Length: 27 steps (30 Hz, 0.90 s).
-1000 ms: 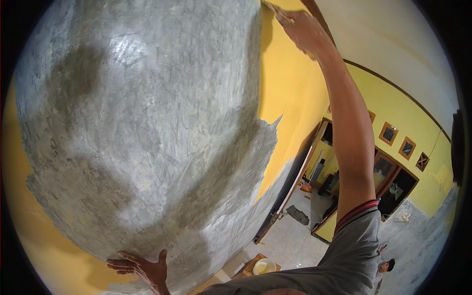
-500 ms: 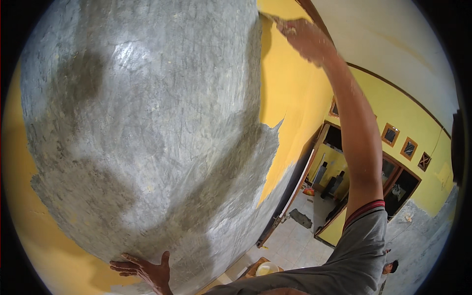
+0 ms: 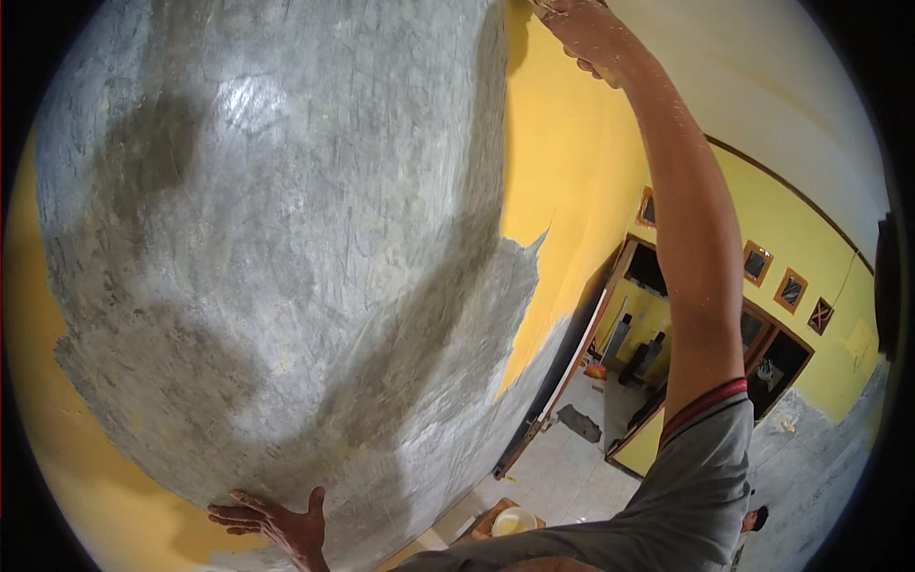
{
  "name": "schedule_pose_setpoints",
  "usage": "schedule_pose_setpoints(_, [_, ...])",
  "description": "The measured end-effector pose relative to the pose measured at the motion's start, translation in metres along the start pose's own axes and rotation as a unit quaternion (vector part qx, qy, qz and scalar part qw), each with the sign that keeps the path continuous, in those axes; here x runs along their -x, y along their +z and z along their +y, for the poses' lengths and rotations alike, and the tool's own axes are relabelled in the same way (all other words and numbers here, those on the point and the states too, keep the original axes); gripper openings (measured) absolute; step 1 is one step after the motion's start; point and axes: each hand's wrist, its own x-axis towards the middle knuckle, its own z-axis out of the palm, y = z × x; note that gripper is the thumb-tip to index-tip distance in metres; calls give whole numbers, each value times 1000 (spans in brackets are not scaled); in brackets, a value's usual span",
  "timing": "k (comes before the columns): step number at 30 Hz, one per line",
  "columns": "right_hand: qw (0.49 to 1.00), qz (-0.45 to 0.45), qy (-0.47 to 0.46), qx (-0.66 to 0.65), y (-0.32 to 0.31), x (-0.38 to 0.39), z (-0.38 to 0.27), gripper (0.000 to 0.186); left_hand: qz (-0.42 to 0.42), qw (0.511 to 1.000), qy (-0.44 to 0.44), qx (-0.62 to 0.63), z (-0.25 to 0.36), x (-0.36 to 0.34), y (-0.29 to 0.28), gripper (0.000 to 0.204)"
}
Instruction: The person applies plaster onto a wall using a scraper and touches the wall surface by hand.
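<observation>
Reaching up to the top edge of the view, my right hand [image 3: 593, 36] has its fingers curled round a scraper, which is now cut off by the edge. It is beside the border where yellow paint [image 3: 543, 143] meets bare grey wall [image 3: 315, 238]. Specks of paint dust cling to the hand and forearm. Low on the left, my left hand [image 3: 278, 526] lies against the grey wall with fingers spread, holding nothing. The peeled paint border is jagged, with a pointed notch midway down.
A doorway [image 3: 624, 253] with a dark frame stands to the right, with grey tiled floor [image 3: 543, 477] below. A pale bucket [image 3: 515, 520] rests on a wooden stool [image 3: 484, 526]. Small framed vents [image 3: 791, 289] line the far yellow wall. Another person's head [image 3: 756, 518] shows at lower right.
My right hand has moved upward along the paint border, taking the scraper out of view. My left hand stays flat on the wall.
</observation>
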Motion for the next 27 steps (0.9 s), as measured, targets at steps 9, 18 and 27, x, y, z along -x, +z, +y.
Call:
schedule_pose_setpoints(9, [995, 8, -95, 35, 10, 10, 0, 49, 11, 1000, 3, -1, -3, 2, -2, 138])
schedule_pose_setpoints(18, [991, -16, -128, 34, 22, -27, 51, 51, 4, 1000, 5, 19, 5, -2, -2, 138])
schedule_pose_setpoints(27, [997, -27, -60, -37, 37, 33, 13, 41, 3, 1000, -9, -7, -3, 0, -10, 138])
